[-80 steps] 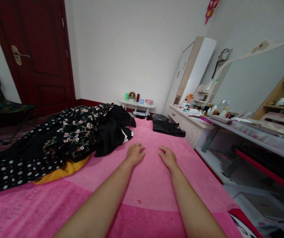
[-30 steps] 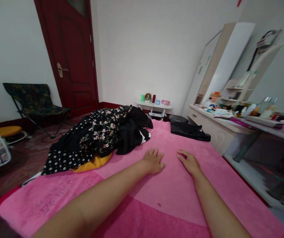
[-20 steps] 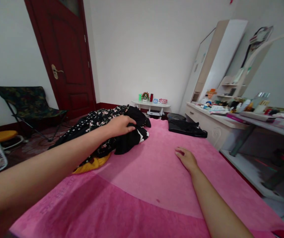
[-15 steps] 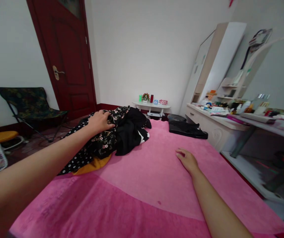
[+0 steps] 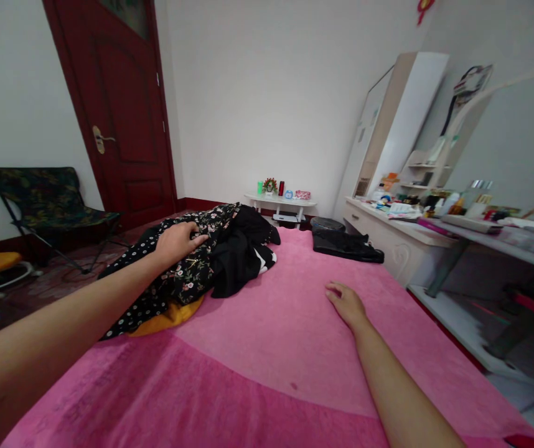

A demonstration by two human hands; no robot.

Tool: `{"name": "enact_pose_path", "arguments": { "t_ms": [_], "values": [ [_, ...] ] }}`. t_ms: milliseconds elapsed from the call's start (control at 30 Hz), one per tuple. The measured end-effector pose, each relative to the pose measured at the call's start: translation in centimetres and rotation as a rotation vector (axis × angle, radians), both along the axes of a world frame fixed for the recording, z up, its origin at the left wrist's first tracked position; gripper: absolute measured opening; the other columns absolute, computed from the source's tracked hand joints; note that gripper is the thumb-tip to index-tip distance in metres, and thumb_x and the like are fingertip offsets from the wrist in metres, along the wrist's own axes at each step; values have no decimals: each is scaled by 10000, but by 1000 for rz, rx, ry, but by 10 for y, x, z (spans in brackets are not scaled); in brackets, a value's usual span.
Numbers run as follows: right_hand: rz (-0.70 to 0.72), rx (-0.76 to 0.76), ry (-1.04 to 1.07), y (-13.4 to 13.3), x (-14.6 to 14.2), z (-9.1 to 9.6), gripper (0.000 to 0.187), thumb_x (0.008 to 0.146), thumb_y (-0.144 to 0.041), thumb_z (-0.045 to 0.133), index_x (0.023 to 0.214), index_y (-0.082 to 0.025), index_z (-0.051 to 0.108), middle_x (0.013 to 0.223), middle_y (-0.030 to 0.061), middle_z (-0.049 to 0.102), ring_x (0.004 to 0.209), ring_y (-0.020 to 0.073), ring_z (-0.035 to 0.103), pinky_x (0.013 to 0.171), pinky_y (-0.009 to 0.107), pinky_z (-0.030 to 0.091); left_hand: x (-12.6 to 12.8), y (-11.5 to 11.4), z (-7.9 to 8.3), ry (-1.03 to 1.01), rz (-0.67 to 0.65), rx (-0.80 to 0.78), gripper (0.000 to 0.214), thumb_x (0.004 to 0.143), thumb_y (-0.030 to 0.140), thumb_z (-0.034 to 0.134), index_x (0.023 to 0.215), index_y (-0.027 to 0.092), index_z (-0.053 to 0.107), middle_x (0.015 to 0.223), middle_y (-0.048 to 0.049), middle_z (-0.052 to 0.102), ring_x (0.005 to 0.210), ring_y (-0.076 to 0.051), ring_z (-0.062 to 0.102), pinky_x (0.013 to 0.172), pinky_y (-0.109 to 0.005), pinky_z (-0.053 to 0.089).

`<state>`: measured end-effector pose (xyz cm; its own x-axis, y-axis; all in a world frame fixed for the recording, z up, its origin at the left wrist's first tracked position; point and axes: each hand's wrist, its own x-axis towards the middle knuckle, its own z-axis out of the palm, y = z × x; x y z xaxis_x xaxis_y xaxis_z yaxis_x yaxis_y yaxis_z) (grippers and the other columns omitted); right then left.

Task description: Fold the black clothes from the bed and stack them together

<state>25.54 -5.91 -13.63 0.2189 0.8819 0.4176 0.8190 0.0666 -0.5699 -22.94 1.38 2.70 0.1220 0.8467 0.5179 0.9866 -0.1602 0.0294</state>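
My left hand [image 5: 177,242] rests on a heap of clothes at the left of the bed, thumb apart from the fingers and no cloth visibly gripped. Under it lies a black floral garment [image 5: 191,274]. Around that are a black garment with white dots [image 5: 143,305], a mustard-yellow cloth [image 5: 168,318], and a plain black garment [image 5: 234,264] with a white patch at its edge. My right hand [image 5: 347,305] is low over the pink bedspread [image 5: 276,330], fingers loosely bent and nothing in them; whether it touches the bedspread I cannot tell.
A flat black item [image 5: 348,247] lies at the bed's far right corner. Beyond the bed stands a small white table [image 5: 280,200] with several ornaments. A cluttered dressing table [image 5: 388,233] lines the right side. A camouflage folding chair [image 5: 45,199] is by the red door [image 5: 122,124].
The view has shifted slightly, so most of the scene sits a little farther left. Both hands keep nearly the same places over the clothes heap and the bedspread.
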Motion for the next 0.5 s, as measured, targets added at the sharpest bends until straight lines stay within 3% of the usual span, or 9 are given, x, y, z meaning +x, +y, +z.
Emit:
{"name": "enact_pose_path", "arguments": {
  "t_ms": [100, 233, 367, 433, 500],
  "values": [
    [-13, 17, 43, -2, -4, 2, 253, 742, -262, 596, 958, -246, 728, 1200, 42, 654, 1133, 218, 586, 1025, 382, 407, 5, 12, 27, 114, -16, -144, 394, 760, 581, 571, 910, 230, 665, 911, -68, 677, 883, -265, 618, 742, -303, 450],
    [-19, 36, 117, -4, -7, 5, 237, 705, -241, 626, 914, -268, 734, 1176, 15, 666, 1143, 221, 576, 1044, 388, 387, 41, 21, 83, 301, -20, -252, 316, 648, 470, 741, 795, 193, 699, 913, -87, 664, 953, -294, 603, 821, -348, 434],
    [-8, 62, 238, -7, -9, 7, 194, 668, -233, 659, 834, -291, 740, 1133, -3, 684, 1128, 227, 584, 1042, 384, 392, 112, 11, 132, 299, -88, -61, 249, 765, 338, 685, 890, 123, 699, 1000, -121, 637, 1078, -331, 550, 913, -409, 389],
    [4, 83, 315, -6, -10, 7, 180, 640, -230, 678, 802, -280, 742, 1101, 6, 697, 1105, 236, 598, 1035, 389, 399, 156, -4, 144, 206, -180, 41, 277, 815, 342, 639, 945, 102, 686, 1004, -117, 630, 1088, -332, 546, 925, -422, 378],
    [18, 108, 401, -3, -9, 7, 182, 621, -243, 695, 796, -248, 743, 1043, 34, 716, 1048, 252, 626, 1012, 407, 419, 201, -26, 142, 55, -337, 142, 293, 853, 390, 592, 945, 124, 677, 962, -94, 640, 1043, -292, 568, 896, -392, 399]
  ]
}}
